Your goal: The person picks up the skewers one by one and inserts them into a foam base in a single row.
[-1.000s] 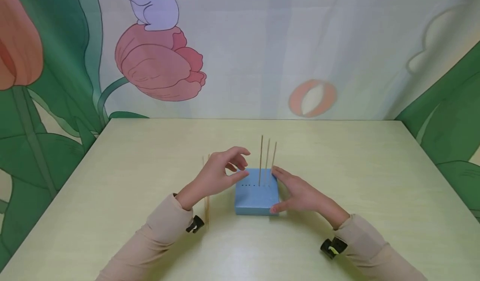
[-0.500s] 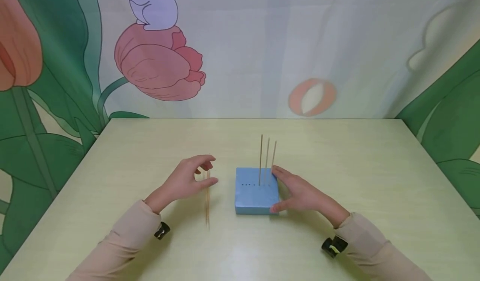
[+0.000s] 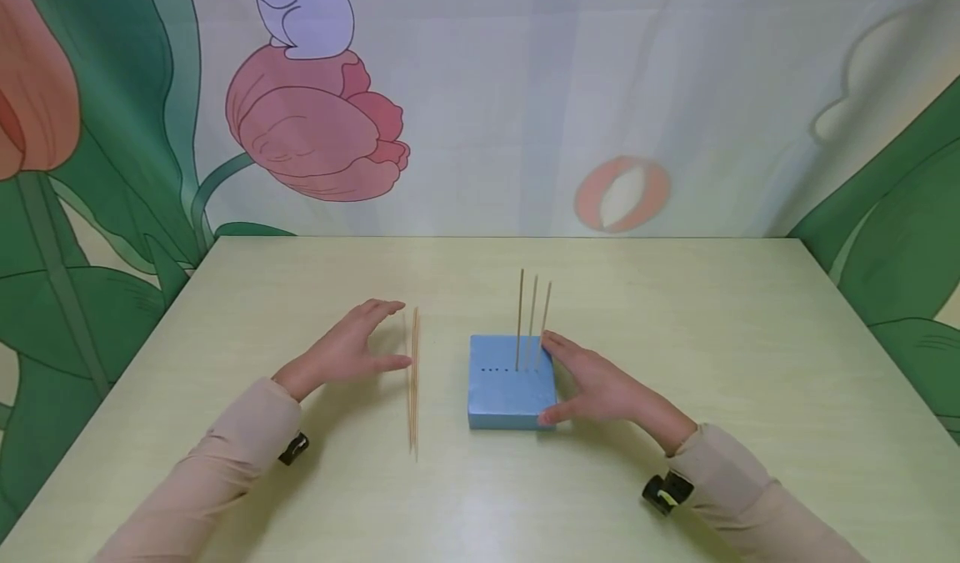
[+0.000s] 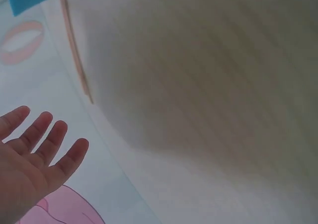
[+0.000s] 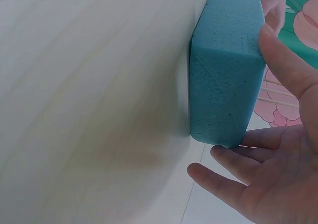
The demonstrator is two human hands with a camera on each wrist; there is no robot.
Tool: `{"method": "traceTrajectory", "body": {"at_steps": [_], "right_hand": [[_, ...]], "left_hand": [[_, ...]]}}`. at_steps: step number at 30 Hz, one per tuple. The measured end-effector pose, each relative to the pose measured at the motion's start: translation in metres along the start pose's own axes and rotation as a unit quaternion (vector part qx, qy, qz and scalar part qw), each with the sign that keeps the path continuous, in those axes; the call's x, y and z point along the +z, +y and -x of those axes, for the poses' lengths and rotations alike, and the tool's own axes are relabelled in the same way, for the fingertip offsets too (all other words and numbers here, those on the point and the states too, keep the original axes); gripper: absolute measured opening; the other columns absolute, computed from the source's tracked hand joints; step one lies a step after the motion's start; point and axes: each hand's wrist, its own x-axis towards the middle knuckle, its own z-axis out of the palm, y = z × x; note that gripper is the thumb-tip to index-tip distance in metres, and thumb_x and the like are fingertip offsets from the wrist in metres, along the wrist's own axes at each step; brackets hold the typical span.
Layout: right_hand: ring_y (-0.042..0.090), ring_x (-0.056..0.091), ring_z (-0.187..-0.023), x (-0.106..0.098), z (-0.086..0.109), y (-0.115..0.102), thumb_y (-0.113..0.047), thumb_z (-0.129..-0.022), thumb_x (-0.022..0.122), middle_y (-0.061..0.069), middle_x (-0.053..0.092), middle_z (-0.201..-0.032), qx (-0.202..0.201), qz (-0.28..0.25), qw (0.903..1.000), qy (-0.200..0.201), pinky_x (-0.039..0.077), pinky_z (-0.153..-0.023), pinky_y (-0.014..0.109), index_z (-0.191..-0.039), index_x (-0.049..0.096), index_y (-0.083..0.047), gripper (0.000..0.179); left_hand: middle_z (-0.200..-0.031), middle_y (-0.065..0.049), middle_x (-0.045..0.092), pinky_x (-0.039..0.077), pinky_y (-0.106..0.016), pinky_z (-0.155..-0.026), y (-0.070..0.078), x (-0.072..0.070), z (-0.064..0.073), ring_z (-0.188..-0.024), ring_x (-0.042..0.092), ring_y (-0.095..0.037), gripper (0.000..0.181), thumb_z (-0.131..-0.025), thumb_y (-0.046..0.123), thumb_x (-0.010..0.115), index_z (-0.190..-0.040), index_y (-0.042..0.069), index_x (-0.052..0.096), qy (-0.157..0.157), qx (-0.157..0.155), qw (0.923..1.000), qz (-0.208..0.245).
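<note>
A blue foam block (image 3: 498, 400) with a row of small holes sits on the table. Three thin wooden sticks (image 3: 519, 321) stand upright in its right half. My right hand (image 3: 603, 386) holds the block at its right side, thumb at the near corner and fingers at the far one; the right wrist view shows the thumb on the block's (image 5: 226, 85) edge. Left of the block lie several loose wooden sticks (image 3: 415, 413), roughly parallel. My left hand (image 3: 343, 353) is spread just beside them, thumb tip overlapping them in the head view, nothing in its grasp.
The pale wooden table (image 3: 675, 313) ends at a printed curtain (image 3: 465, 113) with flowers and a rabbit. Each sleeve cuff carries a small black wrist device (image 3: 667, 493).
My left hand has moved left from above the block to beside the loose sticks, and its fingers have spread. The right hand stays on the block.
</note>
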Motion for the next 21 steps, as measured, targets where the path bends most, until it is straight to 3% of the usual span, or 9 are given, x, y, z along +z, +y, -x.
{"method": "traceTrajectory", "body": {"at_steps": [6, 12, 17, 21], "right_hand": [[0.037, 0.018, -0.133, 0.0, 0.0, 0.001, -0.036, -0.068, 0.079, 0.021, 0.017, -0.147, 0.001, 0.002, 1.0, -0.002, 0.023, -0.105, 0.049, -0.14, 0.02, 0.008, 0.103], [0.036, 0.017, -0.134, 0.0, 0.0, 0.0, -0.036, -0.069, 0.078, 0.022, 0.016, -0.147, -0.002, 0.003, 1.0, -0.005, 0.023, -0.105, 0.048, -0.14, 0.019, 0.008, 0.103], [0.036, 0.017, -0.134, -0.001, 0.0, -0.001, -0.036, -0.069, 0.078, 0.022, 0.016, -0.147, -0.002, 0.008, 1.0, -0.005, 0.022, -0.105, 0.048, -0.14, 0.018, 0.008, 0.103], [0.036, 0.018, -0.134, -0.002, 0.0, -0.001, -0.035, -0.069, 0.079, 0.022, 0.016, -0.147, -0.001, 0.008, 1.0, -0.005, 0.022, -0.105, 0.048, -0.14, 0.018, 0.008, 0.103]], "left_hand": [[-0.139, -0.018, 0.032, 0.029, -0.054, -0.099, -0.015, 0.0, -0.009, -0.127, 0.029, -0.037, 0.087, -0.077, 0.052, 0.065, -0.142, 0.008, 0.027, -0.04, -0.007, 0.9971, -0.064], [-0.142, -0.021, 0.027, 0.022, -0.062, -0.098, -0.027, 0.004, -0.016, -0.129, 0.023, -0.039, 0.089, -0.079, 0.057, 0.059, -0.143, 0.007, 0.023, -0.068, -0.027, 0.9877, -0.138], [-0.145, -0.022, 0.021, 0.013, -0.068, -0.097, -0.031, 0.009, -0.02, -0.131, 0.017, -0.042, 0.091, -0.08, 0.064, 0.051, -0.144, 0.006, 0.022, -0.093, -0.049, 0.9808, -0.164], [-0.146, -0.023, 0.017, 0.012, -0.07, -0.096, -0.031, 0.013, -0.021, -0.132, 0.015, -0.043, 0.092, -0.08, 0.067, 0.047, -0.144, 0.007, 0.021, -0.105, -0.049, 0.9763, -0.183]]}}
